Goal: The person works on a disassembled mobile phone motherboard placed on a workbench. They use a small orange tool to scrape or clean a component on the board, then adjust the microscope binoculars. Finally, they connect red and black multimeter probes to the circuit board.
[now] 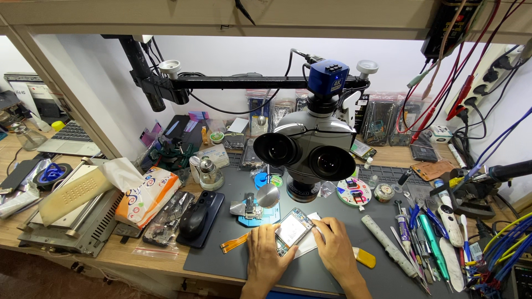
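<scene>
Fingers of left hand (265,250) and right hand (336,247) grasp the opened phone (293,227).

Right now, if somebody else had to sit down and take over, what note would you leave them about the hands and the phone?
Left hand: on the grey mat, fingers at the left edge of the opened phone, holding it.
Right hand: at the phone's right edge, steadying it; whether it pinches a tool cannot be told.
The phone lies open, its insides showing, on a white sheet below the microscope.
Nearby: orange flex cable left of the hands, yellow pry tool to the right, blue holder behind, tools in a row at right.
Done: phone opened. Left: phone not closed.
</scene>
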